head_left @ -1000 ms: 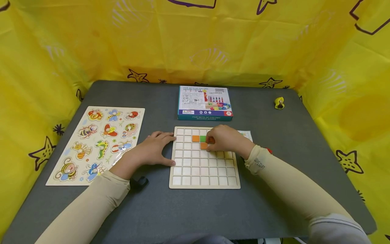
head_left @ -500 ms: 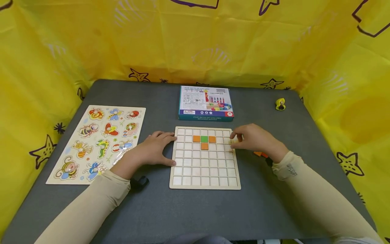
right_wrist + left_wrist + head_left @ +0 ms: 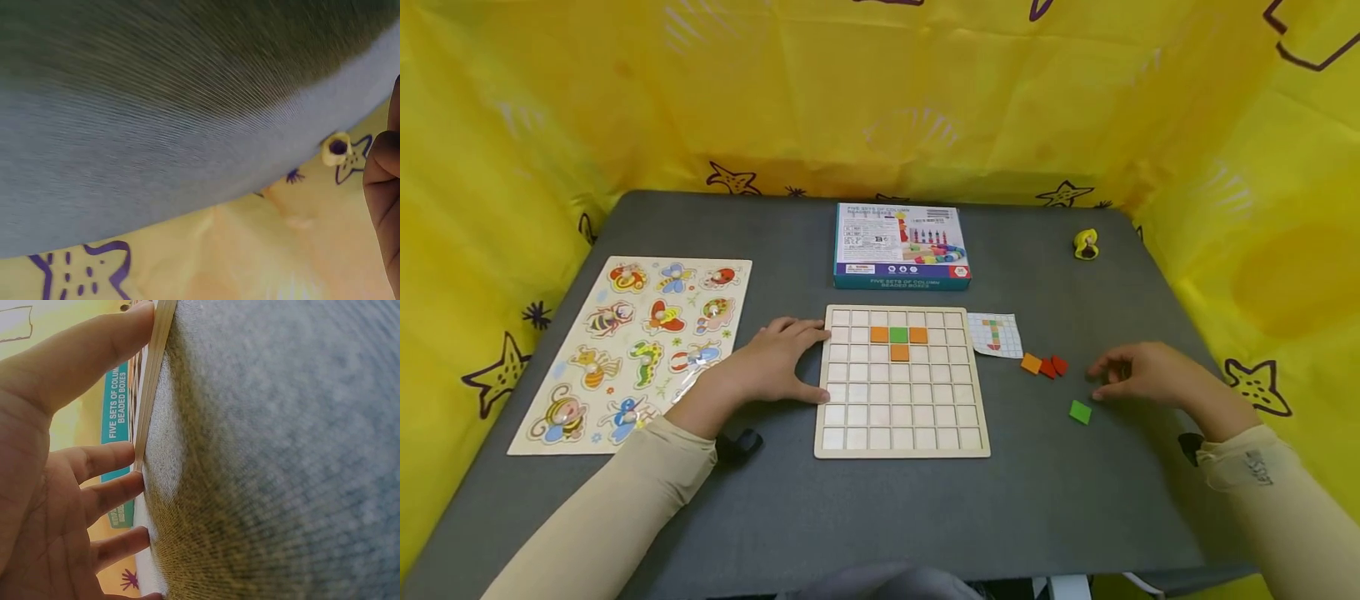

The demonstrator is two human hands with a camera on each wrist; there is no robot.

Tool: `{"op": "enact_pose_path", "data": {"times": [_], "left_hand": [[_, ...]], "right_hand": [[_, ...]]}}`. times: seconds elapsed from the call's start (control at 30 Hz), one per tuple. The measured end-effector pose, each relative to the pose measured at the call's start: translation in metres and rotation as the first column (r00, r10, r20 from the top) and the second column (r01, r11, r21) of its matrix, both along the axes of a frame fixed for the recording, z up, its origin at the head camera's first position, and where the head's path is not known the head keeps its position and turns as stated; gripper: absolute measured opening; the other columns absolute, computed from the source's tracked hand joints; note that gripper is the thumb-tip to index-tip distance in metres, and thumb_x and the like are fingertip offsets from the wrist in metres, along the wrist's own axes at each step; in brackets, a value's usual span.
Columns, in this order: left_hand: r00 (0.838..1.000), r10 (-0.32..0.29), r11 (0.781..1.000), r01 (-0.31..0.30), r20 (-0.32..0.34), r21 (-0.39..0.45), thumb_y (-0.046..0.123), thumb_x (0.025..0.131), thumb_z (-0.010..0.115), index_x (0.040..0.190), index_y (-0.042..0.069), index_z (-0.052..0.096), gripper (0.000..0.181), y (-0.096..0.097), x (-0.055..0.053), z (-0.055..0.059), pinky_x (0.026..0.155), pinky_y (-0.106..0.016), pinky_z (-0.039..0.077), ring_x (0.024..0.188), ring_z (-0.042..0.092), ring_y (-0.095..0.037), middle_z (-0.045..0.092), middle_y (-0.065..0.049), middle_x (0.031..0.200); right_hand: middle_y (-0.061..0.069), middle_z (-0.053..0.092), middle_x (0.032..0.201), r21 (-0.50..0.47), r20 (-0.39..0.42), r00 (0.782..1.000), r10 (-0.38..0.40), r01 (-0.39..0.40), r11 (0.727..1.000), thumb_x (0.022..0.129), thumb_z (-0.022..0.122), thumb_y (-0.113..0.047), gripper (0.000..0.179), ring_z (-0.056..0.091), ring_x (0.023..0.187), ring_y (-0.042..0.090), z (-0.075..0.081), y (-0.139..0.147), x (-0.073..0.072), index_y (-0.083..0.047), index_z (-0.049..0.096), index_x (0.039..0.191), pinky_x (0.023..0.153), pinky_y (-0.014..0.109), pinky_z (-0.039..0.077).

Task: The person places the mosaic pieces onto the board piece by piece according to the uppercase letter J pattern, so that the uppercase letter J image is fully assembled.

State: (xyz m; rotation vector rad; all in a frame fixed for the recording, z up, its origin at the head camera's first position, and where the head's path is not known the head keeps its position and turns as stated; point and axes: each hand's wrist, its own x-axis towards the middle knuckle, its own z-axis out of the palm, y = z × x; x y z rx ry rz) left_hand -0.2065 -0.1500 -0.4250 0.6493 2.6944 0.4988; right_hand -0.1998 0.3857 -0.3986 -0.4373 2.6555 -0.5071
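Observation:
A pale wooden grid board (image 3: 902, 453) lies flat in the middle of the table. Set in its squares are a green tile (image 3: 898, 335) with an orange tile on either side, and another orange tile (image 3: 899, 353) below it. My left hand (image 3: 772, 364) touches the board's left edge with spread thumb and fingertips; the left wrist view shows them along the board's side (image 3: 155, 381). Out to the right, my right hand (image 3: 1153, 382) hovers with loosely bent fingers and nothing visible between them. Just left of its fingertips lies a loose green tile (image 3: 1080, 412).
Loose orange (image 3: 1031, 363) and red tiles (image 3: 1059, 365) lie right of a paper card (image 3: 996, 335) with a coloured grid pattern. Behind the board is a boxed set (image 3: 901, 246). An insect peg puzzle (image 3: 632, 354) lies at left, a small yellow object (image 3: 1086, 245) at back right.
My right hand has left the board and moved right past the loose tiles, uncovering the card and the placed orange tile. The left hand stays at the board's edge.

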Motion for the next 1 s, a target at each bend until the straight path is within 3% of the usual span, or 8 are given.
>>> {"op": "enact_pose_path", "data": {"times": [0.13,0.27,0.57,1.0], "left_hand": [[1.000,0.006,1.000,-0.006,0.003,-0.001,0.061,0.071,0.079,0.150,0.017,0.041,0.098,0.000,0.000,0.000,0.109,-0.065,0.015,0.141,0.019,-0.036,0.029,-0.006,0.157],[1.000,0.014,1.000,-0.014,0.001,-0.004,0.060,0.071,0.080,0.150,0.017,0.041,0.098,-0.002,0.001,0.001,0.109,-0.065,0.015,0.141,0.019,-0.036,0.029,-0.006,0.157],[1.000,-0.004,1.000,0.004,-0.006,0.006,0.061,0.072,0.079,0.150,0.016,0.042,0.097,-0.001,0.000,-0.003,0.109,-0.062,0.019,0.140,0.021,-0.035,0.030,-0.006,0.156],[1.000,0.003,1.000,-0.003,-0.001,0.004,0.062,0.070,0.079,0.150,0.017,0.042,0.099,-0.001,-0.001,-0.002,0.109,-0.062,0.018,0.140,0.021,-0.035,0.030,-0.006,0.156]], "right_hand": [[-0.006,0.054,0.069,0.010,0.039,0.999,0.000,0.000,1.000,0.074,0.084,-0.044,0.036,0.047,0.060,0.010,-0.003,0.001,0.011,-0.016,0.070,0.093,0.055,0.027,0.039],[-0.007,0.052,0.070,0.024,0.018,0.999,0.038,-0.038,0.999,0.071,0.085,-0.047,0.038,0.048,0.062,0.010,-0.005,-0.009,0.016,-0.018,0.067,0.089,0.056,0.028,0.039],[-0.008,0.052,0.070,0.011,-0.030,0.997,0.067,-0.067,0.998,0.079,0.082,-0.034,0.025,0.048,0.062,0.010,-0.010,-0.017,0.015,-0.018,0.068,0.092,0.057,0.028,0.040],[-0.008,0.052,0.069,-0.001,-0.063,0.996,0.068,-0.068,0.998,0.078,0.083,-0.039,0.032,0.048,0.061,0.009,-0.015,-0.015,0.014,-0.016,0.067,0.093,0.057,0.028,0.041]]}}
